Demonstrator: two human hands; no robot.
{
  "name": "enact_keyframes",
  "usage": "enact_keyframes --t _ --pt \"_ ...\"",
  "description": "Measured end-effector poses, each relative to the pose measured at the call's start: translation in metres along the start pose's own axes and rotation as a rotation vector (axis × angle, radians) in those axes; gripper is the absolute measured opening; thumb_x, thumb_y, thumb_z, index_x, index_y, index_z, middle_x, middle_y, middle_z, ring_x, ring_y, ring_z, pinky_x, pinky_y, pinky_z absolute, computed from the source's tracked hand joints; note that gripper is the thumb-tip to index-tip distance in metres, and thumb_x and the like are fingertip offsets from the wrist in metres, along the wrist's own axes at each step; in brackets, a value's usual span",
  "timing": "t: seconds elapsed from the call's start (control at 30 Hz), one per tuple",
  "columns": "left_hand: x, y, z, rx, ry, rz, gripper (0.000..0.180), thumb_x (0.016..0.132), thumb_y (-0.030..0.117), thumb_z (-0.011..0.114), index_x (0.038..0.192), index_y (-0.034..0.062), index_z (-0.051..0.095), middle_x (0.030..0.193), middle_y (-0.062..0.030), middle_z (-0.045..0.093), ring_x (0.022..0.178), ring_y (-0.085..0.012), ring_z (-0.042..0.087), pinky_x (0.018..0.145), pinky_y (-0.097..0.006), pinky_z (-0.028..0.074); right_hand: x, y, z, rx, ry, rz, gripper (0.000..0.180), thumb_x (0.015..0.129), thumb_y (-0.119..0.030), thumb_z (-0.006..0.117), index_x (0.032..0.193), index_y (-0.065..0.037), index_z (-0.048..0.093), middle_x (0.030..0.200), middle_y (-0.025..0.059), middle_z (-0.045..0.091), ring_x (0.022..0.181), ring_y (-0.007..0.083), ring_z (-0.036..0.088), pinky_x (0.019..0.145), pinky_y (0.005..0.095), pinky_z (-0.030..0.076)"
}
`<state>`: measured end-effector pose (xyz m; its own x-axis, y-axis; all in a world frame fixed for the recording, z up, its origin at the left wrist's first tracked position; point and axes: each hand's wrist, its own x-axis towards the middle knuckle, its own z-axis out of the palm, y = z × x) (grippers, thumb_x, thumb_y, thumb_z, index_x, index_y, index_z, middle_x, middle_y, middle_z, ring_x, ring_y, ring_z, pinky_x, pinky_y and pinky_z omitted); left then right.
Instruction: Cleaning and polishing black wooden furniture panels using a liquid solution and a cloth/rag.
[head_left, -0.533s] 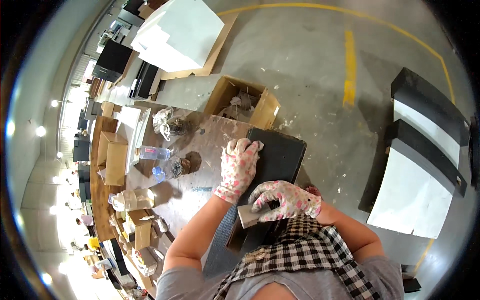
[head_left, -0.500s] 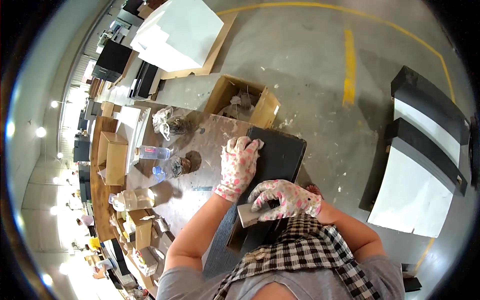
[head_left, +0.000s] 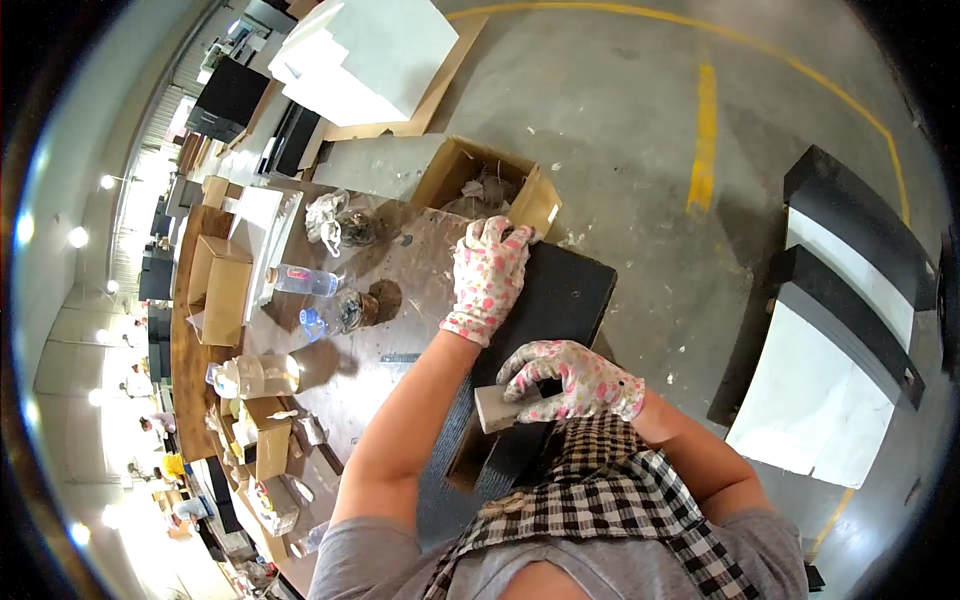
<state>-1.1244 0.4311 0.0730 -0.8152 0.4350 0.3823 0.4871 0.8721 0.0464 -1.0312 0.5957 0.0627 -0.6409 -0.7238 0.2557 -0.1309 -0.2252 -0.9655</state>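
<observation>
My left hand (head_left: 487,280), in a white glove with a pink floral print, is bent over the far left corner of a black board (head_left: 565,285). Its fingertips curl at the board's far edge, partly out of sight. Closer to my body, my right hand (head_left: 568,382), gloved alike, grips a pale rectangular block (head_left: 494,408) between thumb and fingers. The block is low over the board's near left side; whether it touches the surface I cannot tell. A black-and-white checked apron (head_left: 560,525) covers the board's near end.
On the brown worktable (head_left: 420,270) stand a clear bottle (head_left: 305,281), a blue-capped bottle (head_left: 325,318) and a whitish plastic jug (head_left: 258,377). An open cardboard box (head_left: 540,205) is beyond the board. Black and white panels (head_left: 830,370) lie at the right.
My left hand has moved farther out along the board to its far corner. My right hand keeps its grip on the block, with little shift relative to the board.
</observation>
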Motion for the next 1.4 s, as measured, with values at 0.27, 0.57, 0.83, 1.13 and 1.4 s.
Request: enact_keyframes --t 0.27,0.57,0.83,1.13,1.4 --pt "-0.007 0.05 0.016 -0.192 -0.114 0.228 0.033 0.082 0.018 0.063 0.115 0.0156 0.066 0.118 -0.0066 0.058 0.112 -0.0295 0.051 0.092 -0.045 0.043 -0.015 0.002 -0.019 0.32 -0.027 -0.134 0.026 0.073 -0.013 0.081 0.094 -0.004 0.067 0.11 0.0108 0.067 0.102 0.0244 0.064 0.092 0.0375 0.049" --pt "-0.08 0.09 -0.022 -0.429 -0.319 0.465 0.036 0.076 0.017 0.066 0.112 0.0128 0.066 0.121 -0.0093 0.058 0.115 -0.0318 0.052 0.091 -0.044 0.045 -0.107 -0.044 -0.068 0.035 0.881 0.318 0.043 0.075 -0.012 0.079 0.115 -0.009 0.064 0.121 0.0113 0.063 0.106 0.023 0.063 0.084 0.0374 0.055" --pt "-0.136 0.091 -0.093 -1.01 0.015 -0.211 0.021 0.089 0.014 0.059 0.101 0.0001 0.067 0.099 -0.0149 0.068 0.093 -0.031 0.064 0.084 -0.041 0.05 -0.054 -0.001 -0.069 -1.023 0.843 0.045 0.042 0.07 -0.016 0.081 0.108 -0.008 0.065 0.116 0.0115 0.061 0.111 0.0296 0.056 0.095 0.0416 0.047" --pt "-0.181 0.09 -0.105 -0.982 0.164 -0.405 0.027 0.092 0.021 0.059 0.102 -0.0024 0.065 0.098 -0.0151 0.067 0.093 -0.027 0.063 0.082 -0.037 0.05 -0.074 -0.005 0.024 -0.99 0.46 0.001 0.052 0.065 -0.022 0.084 0.11 -0.013 0.059 0.119 0.0129 0.053 0.113 0.0295 0.051 0.094 0.0473 0.046" --pt "-0.205 0.099 -0.126 -1.046 0.214 -0.503 0.027 0.091 0.02 0.059 0.103 -0.0036 0.065 0.096 -0.0136 0.065 0.086 -0.0228 0.063 0.078 -0.033 0.05 -0.035 0.001 -0.06 -1.191 0.784 0.06 0.044 0.076 -0.023 0.076 0.114 -0.005 0.063 0.122 0.0147 0.055 0.115 0.033 0.05 0.1 0.0444 0.041"
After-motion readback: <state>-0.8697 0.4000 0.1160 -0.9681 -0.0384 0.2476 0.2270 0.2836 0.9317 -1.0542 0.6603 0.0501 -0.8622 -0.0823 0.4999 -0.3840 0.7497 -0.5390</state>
